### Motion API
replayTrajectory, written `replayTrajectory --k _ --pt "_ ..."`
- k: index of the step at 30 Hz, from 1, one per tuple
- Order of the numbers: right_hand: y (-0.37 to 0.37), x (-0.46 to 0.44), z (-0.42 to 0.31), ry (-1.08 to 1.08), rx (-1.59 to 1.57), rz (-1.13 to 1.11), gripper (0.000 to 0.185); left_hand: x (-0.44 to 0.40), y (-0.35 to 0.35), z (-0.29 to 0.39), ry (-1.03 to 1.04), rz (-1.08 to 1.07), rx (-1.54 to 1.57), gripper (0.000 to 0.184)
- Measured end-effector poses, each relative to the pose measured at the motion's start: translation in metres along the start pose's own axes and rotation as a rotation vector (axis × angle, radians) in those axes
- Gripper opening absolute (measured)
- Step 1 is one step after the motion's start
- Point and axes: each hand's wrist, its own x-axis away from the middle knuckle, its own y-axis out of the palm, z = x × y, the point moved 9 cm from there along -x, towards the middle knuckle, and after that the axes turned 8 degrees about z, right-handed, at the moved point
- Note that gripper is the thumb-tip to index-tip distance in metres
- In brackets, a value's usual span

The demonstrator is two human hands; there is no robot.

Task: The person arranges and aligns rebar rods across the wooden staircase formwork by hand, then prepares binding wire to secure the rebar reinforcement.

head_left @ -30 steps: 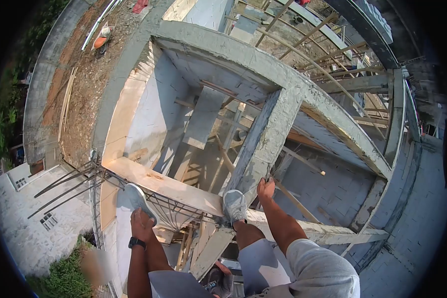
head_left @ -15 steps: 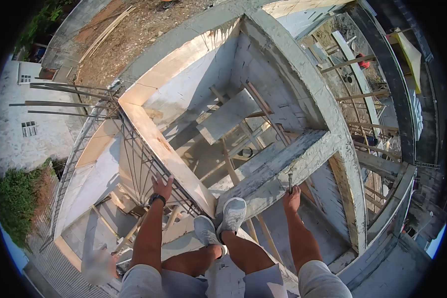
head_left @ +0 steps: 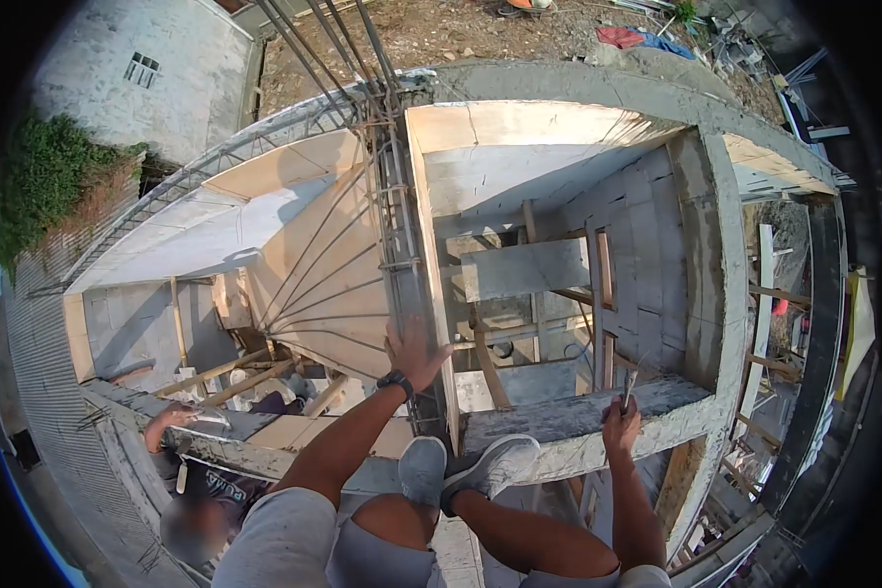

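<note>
My left hand (head_left: 416, 355) rests with its fingers spread on the edge of the formwork, over the steel rebar cage (head_left: 397, 225). A dark watch (head_left: 396, 383) is on that wrist. My right hand (head_left: 620, 427) is closed around a slim metal hand tool (head_left: 629, 386), which points up and away from me. Its exact kind is too small to make out. Below and beyond the tool runs a rough concrete beam (head_left: 578, 454). My grey shoes (head_left: 422, 470) are placed close together at the meeting of the beams.
Deep openings lie between the beams, with wooden props (head_left: 488, 363) and boards below. Rebar (head_left: 338, 44) sticks up at the far corner. Plywood formwork (head_left: 328, 255) slopes on the left. At lower left is another person's hand (head_left: 171, 416), near a concrete ledge.
My view has turned, so the scene has swung round and the rebar cage now stands nearly upright. The other person's hand and shirt have come into sight at lower left. The tool remains in my right hand.
</note>
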Motion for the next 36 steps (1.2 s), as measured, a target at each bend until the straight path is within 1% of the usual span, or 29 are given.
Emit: replayTrajectory --k 2,3,4,6,7,8,10,13,16,17,20,22,23,25,29,32,33,35,36 --pt "0.036 -0.018 -0.041 -0.098 -0.061 -0.166 0.030 0.003 -0.004 0.003 0.046 0.076 0.018 0.097" --pt "0.051 -0.022 -0.073 -0.121 -0.158 -0.207 0.030 0.004 -0.008 0.004 0.057 0.150 0.066 0.090" --pt "0.066 -0.022 -0.108 -0.143 -0.254 -0.248 0.029 0.006 -0.008 0.004 0.069 0.185 0.064 0.088" --pt "0.090 -0.026 -0.162 -0.268 -0.196 -0.307 0.025 0.009 -0.010 0.006 0.104 0.249 0.060 0.084" --pt "0.097 -0.024 -0.188 -0.302 -0.204 -0.342 0.024 0.010 -0.012 0.007 0.103 0.281 0.065 0.078" --pt "0.102 -0.020 -0.211 -0.332 -0.215 -0.374 0.023 0.011 -0.011 0.006 0.093 0.296 0.070 0.077" --pt "0.105 -0.015 -0.243 -0.459 -0.149 -0.373 0.023 0.011 -0.012 0.007 0.086 0.321 0.078 0.076" --pt "0.094 -0.005 -0.272 -0.569 -0.121 -0.399 0.025 0.012 -0.010 0.006 0.076 0.312 0.050 0.074" --pt "0.069 -0.004 -0.285 -0.536 0.063 -0.410 0.026 0.013 -0.012 0.006 0.091 0.337 0.091 0.075" --pt "0.061 -0.004 -0.285 -0.466 0.097 -0.426 0.028 0.015 -0.011 0.004 0.092 0.310 0.076 0.076" --pt "0.040 -0.006 -0.297 -0.556 0.061 -0.364 0.030 0.012 -0.011 0.008 0.112 0.244 0.044 0.079" --pt "0.038 -0.004 -0.297 -0.502 0.028 -0.405 0.031 0.012 -0.010 0.007 0.100 0.220 0.029 0.080" --pt "0.039 0.000 -0.300 -0.488 0.008 -0.420 0.031 0.011 -0.011 0.006 0.106 0.220 0.077 0.081" --pt "0.043 0.004 -0.306 -0.516 0.003 -0.420 0.032 0.007 -0.007 0.003 0.084 0.164 0.083 0.080" --pt "0.065 0.012 -0.291 -0.459 -0.149 -0.508 0.035 0.007 -0.001 -0.003 0.084 0.133 0.069 0.084" --pt "0.087 0.008 -0.256 -0.472 -0.124 -0.462 0.033 0.001 -0.002 -0.010 0.036 0.104 0.214 0.085" --pt "0.093 0.010 -0.245 -0.456 -0.148 -0.469 0.032 0.003 -0.009 -0.013 0.017 0.106 0.323 0.087" --pt "0.099 0.016 -0.226 -0.436 -0.183 -0.479 0.030 -0.007 -0.013 -0.022 -0.003 0.027 0.505 0.088" --pt "0.099 0.021 -0.218 -0.422 -0.198 -0.479 0.028 -0.014 -0.026 -0.023 0.010 0.064 0.569 0.089"
